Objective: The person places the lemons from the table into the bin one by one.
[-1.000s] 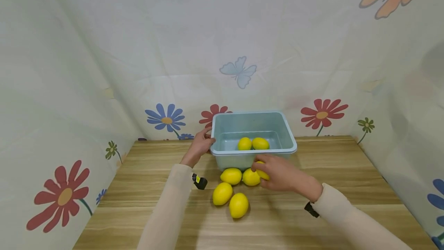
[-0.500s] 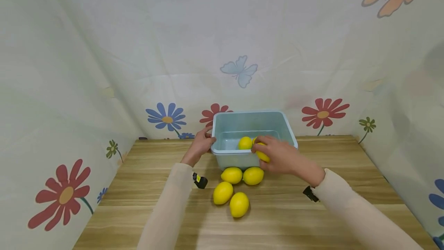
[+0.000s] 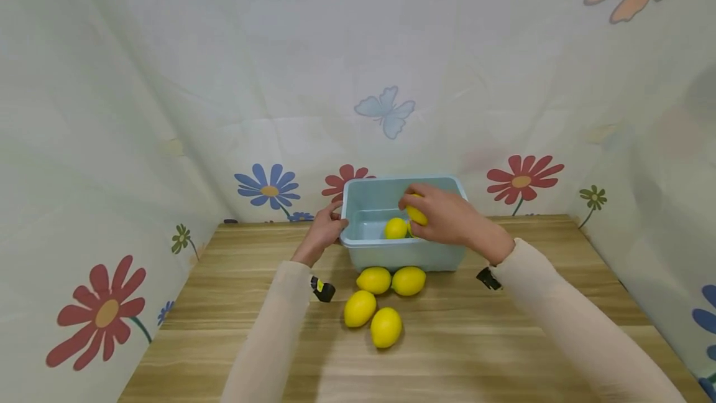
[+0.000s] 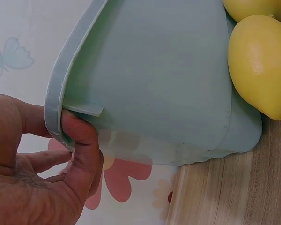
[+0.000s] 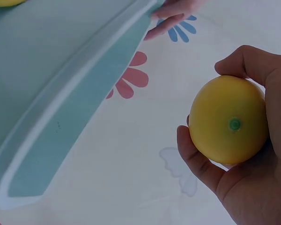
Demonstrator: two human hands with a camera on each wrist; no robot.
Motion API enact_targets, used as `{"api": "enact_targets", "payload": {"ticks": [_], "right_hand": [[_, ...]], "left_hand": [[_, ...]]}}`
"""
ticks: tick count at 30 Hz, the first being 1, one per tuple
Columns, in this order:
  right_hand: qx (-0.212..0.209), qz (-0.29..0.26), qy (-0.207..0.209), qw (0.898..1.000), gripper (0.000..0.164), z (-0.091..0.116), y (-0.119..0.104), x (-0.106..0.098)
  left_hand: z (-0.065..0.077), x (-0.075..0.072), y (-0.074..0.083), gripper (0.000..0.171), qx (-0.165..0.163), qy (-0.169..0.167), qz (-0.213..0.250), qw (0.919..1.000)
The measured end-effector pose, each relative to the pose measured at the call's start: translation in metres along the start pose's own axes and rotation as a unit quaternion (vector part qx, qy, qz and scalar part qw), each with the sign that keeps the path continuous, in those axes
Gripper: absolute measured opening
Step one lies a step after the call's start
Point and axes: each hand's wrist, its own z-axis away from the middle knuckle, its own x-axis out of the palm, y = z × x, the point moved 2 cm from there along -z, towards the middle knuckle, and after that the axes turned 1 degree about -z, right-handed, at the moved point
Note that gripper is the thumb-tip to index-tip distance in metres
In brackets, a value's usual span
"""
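My left hand (image 3: 324, 231) pinches the left rim of a pale blue plastic basin (image 3: 405, 256); the left wrist view shows fingers curled under that rim. A lemon (image 5: 229, 119) is gripped between the thumb and fingers of my right hand (image 3: 447, 215), held above the basin's inside. In the basin lies one lemon (image 3: 395, 228), and beside it a second one shows only in part behind the right hand. Several lemons rest on the table before the basin, among them one (image 3: 409, 281) close to its front wall and one (image 3: 386, 327) nearest me.
The wood-grain table (image 3: 475, 341) extends to both sides of the basin. A pale curtain (image 3: 291, 79) printed with flowers and butterflies hangs close behind the basin and along both sides.
My right hand has lifted the lemon from in front of the basin, up over its front rim, to above the inside. The left hand has stayed on the rim.
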Motion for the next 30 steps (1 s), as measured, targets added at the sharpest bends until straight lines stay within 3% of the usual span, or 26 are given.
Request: {"api": "enact_targets", "payload": {"ticks": [8,20,30], "right_hand": [[0.014,0.012,-0.02,1.0,0.029,-0.025,0.011,-0.008],[0.103,0.019,-0.082,0.991,0.033,-0.049,0.057,-0.004],[0.146,0.012,-0.128,0.981,0.034,-0.06,0.084,0.002]], "left_hand": [[0.0,0.0,-0.001,0.059,-0.003,-0.004,0.006,1.0],[-0.001,0.0,0.0,0.057,0.001,0.003,-0.005,1.0],[-0.002,0.0,-0.001,0.058,0.005,0.002,-0.001,1.0]]}}
